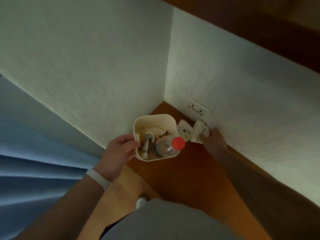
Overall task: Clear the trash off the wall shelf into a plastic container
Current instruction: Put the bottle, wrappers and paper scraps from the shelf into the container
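A cream plastic container (155,118) sits in the corner of the brown wooden shelf (190,170). It holds a clear bottle with a red cap (178,143), crumpled paper and other scraps. My left hand (119,150) grips the container's near-left rim. Two white printed paper wrappers lie on the shelf against the right wall: one (185,129) just right of the container, the other (199,130) farther right. My right hand (213,140) pinches the farther wrapper at its right edge.
White textured walls meet at the corner behind the container. A double power socket (199,108) sits low on the right wall just above the wrappers. A dark wooden board (259,32) runs overhead. A blue bedsheet (34,161) lies to the left.
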Action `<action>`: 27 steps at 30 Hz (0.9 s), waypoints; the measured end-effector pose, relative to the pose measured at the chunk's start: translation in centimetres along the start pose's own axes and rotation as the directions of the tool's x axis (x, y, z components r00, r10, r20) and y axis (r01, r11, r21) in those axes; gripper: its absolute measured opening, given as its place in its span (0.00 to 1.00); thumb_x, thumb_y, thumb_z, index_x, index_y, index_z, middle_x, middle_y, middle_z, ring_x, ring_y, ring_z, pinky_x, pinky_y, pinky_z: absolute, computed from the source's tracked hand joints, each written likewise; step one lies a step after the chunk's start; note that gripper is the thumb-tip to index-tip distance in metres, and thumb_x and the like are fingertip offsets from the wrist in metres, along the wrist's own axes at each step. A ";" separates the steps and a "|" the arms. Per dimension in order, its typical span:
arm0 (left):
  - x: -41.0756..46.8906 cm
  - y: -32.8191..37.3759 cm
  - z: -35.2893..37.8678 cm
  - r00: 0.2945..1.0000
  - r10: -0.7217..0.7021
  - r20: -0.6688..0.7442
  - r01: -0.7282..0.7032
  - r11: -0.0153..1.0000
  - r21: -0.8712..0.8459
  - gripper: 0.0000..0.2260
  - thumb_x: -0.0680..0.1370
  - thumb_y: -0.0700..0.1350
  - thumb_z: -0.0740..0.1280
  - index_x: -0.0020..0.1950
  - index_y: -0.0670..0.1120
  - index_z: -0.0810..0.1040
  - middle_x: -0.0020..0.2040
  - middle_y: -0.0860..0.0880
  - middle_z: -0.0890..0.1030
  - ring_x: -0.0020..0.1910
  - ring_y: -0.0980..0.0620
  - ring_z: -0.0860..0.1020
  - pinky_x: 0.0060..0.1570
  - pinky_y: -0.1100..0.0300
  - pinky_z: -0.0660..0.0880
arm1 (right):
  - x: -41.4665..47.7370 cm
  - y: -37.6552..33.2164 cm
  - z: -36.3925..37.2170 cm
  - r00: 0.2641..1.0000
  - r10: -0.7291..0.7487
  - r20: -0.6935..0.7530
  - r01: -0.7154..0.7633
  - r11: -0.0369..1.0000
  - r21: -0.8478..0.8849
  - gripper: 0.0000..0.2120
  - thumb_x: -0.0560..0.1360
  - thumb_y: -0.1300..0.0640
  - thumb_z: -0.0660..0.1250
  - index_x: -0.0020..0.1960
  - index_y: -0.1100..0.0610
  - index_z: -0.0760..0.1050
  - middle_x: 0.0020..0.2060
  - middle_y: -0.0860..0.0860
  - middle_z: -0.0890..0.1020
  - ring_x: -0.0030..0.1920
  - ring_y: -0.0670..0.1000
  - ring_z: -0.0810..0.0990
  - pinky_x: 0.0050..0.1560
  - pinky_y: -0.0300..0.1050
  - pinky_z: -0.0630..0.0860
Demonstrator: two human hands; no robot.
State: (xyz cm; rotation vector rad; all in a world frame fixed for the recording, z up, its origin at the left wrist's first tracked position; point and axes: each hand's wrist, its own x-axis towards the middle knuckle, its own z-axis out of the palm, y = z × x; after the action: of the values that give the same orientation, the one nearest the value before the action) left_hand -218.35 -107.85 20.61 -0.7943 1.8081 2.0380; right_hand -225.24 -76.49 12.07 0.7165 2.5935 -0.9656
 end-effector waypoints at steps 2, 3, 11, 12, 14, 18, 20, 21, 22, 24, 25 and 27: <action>0.0 -0.2 0.1 1.000 -0.002 -0.020 0.002 1.000 0.007 0.08 0.78 0.34 0.68 0.47 0.45 0.83 0.39 0.47 0.85 0.39 0.52 0.83 0.41 0.62 0.81 | 0.6 0.4 0.9 0.999 0.043 -0.008 -0.042 0.998 0.044 0.30 0.75 0.45 0.69 0.70 0.59 0.66 0.53 0.53 0.76 0.40 0.50 0.79 0.34 0.47 0.78; 0.0 -0.2 0.2 1.000 -0.002 -0.026 0.002 1.000 0.008 0.08 0.78 0.34 0.68 0.46 0.45 0.83 0.38 0.48 0.86 0.39 0.52 0.83 0.43 0.61 0.81 | 0.9 0.5 1.2 0.998 0.057 -0.021 -0.056 0.997 0.055 0.31 0.73 0.44 0.71 0.70 0.58 0.66 0.55 0.53 0.75 0.42 0.51 0.79 0.37 0.49 0.79; 0.3 -0.1 0.8 0.998 0.023 -0.051 -0.023 1.000 0.003 0.07 0.78 0.33 0.67 0.47 0.42 0.83 0.41 0.44 0.85 0.41 0.49 0.82 0.50 0.55 0.81 | 2.0 0.7 2.0 0.993 0.118 -0.024 -0.114 0.987 0.116 0.23 0.73 0.53 0.72 0.64 0.58 0.70 0.50 0.54 0.78 0.38 0.49 0.76 0.33 0.45 0.74; 0.3 -0.1 0.7 0.998 0.029 -0.047 -0.029 1.000 0.000 0.06 0.78 0.33 0.67 0.48 0.42 0.83 0.42 0.44 0.85 0.42 0.48 0.83 0.51 0.55 0.81 | 1.8 0.7 1.9 0.992 0.124 -0.018 -0.120 0.983 0.136 0.24 0.73 0.52 0.72 0.65 0.58 0.69 0.51 0.54 0.78 0.40 0.50 0.77 0.34 0.45 0.75; 0.3 -0.2 0.6 0.999 0.039 -0.037 -0.039 0.999 0.004 0.06 0.78 0.34 0.67 0.49 0.42 0.83 0.43 0.43 0.85 0.43 0.47 0.83 0.52 0.54 0.81 | 1.4 0.6 1.6 0.992 0.127 -0.020 -0.122 0.977 0.176 0.25 0.74 0.52 0.71 0.68 0.57 0.68 0.50 0.52 0.77 0.42 0.50 0.77 0.36 0.47 0.77; 0.4 -0.2 0.6 0.999 0.042 -0.029 -0.042 0.999 -0.005 0.07 0.78 0.34 0.68 0.48 0.43 0.84 0.42 0.45 0.86 0.44 0.47 0.84 0.51 0.53 0.80 | -0.3 -0.1 0.6 0.999 0.034 -0.002 -0.033 0.971 0.239 0.16 0.75 0.55 0.68 0.61 0.56 0.74 0.44 0.52 0.80 0.40 0.53 0.80 0.36 0.48 0.76; 0.4 -0.2 0.5 0.999 0.040 -0.021 -0.040 0.999 -0.004 0.06 0.78 0.35 0.69 0.49 0.44 0.84 0.43 0.45 0.86 0.45 0.47 0.84 0.50 0.54 0.80 | -1.4 -0.8 -0.4 0.999 -0.034 -0.015 0.036 0.963 0.266 0.10 0.74 0.56 0.67 0.55 0.54 0.76 0.45 0.55 0.82 0.40 0.56 0.81 0.35 0.47 0.74; 0.3 -0.2 0.4 0.999 0.037 -0.015 -0.037 0.999 -0.004 0.06 0.78 0.36 0.69 0.49 0.44 0.84 0.44 0.44 0.86 0.47 0.46 0.84 0.51 0.53 0.80 | -1.9 -1.4 -1.0 0.998 -0.063 -0.029 0.069 0.958 0.280 0.09 0.73 0.56 0.68 0.53 0.55 0.76 0.45 0.56 0.82 0.39 0.57 0.81 0.34 0.48 0.74; 0.3 -0.2 0.3 0.999 0.036 -0.008 -0.036 0.999 -0.006 0.05 0.78 0.36 0.69 0.50 0.43 0.84 0.46 0.43 0.86 0.48 0.46 0.84 0.53 0.52 0.81 | -2.5 -2.1 -1.7 0.995 -0.094 -0.040 0.102 0.950 0.294 0.09 0.73 0.56 0.68 0.52 0.55 0.77 0.44 0.57 0.83 0.39 0.56 0.81 0.34 0.50 0.75; 0.2 -0.3 0.1 0.999 0.035 0.001 -0.035 0.999 -0.008 0.05 0.77 0.37 0.70 0.50 0.44 0.84 0.48 0.42 0.86 0.51 0.45 0.84 0.58 0.49 0.80 | -3.9 -3.9 -3.2 0.983 -0.174 -0.056 0.183 0.930 0.319 0.06 0.73 0.56 0.69 0.50 0.52 0.78 0.44 0.54 0.83 0.41 0.54 0.82 0.38 0.55 0.80; 0.1 -0.3 0.0 0.999 0.036 0.001 -0.036 0.999 -0.004 0.05 0.77 0.38 0.70 0.50 0.44 0.84 0.48 0.42 0.87 0.52 0.44 0.84 0.59 0.48 0.80 | -4.7 -4.8 -4.0 0.972 -0.225 -0.061 0.233 0.919 0.317 0.06 0.73 0.57 0.70 0.49 0.50 0.78 0.44 0.53 0.84 0.42 0.54 0.83 0.40 0.55 0.81; 0.0 -0.3 -0.2 0.999 0.036 0.002 -0.036 0.999 0.007 0.05 0.77 0.38 0.71 0.50 0.45 0.84 0.49 0.42 0.87 0.54 0.43 0.84 0.60 0.47 0.79 | -6.2 -6.8 -5.5 0.945 -0.323 -0.049 0.322 0.899 0.297 0.08 0.73 0.58 0.70 0.51 0.49 0.79 0.45 0.49 0.84 0.42 0.48 0.83 0.37 0.49 0.80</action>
State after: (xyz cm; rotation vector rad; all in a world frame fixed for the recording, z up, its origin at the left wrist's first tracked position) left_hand -218.10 -108.00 20.35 -0.7634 1.8402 2.0530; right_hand -224.21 -79.45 22.34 0.3494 2.6436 -1.4848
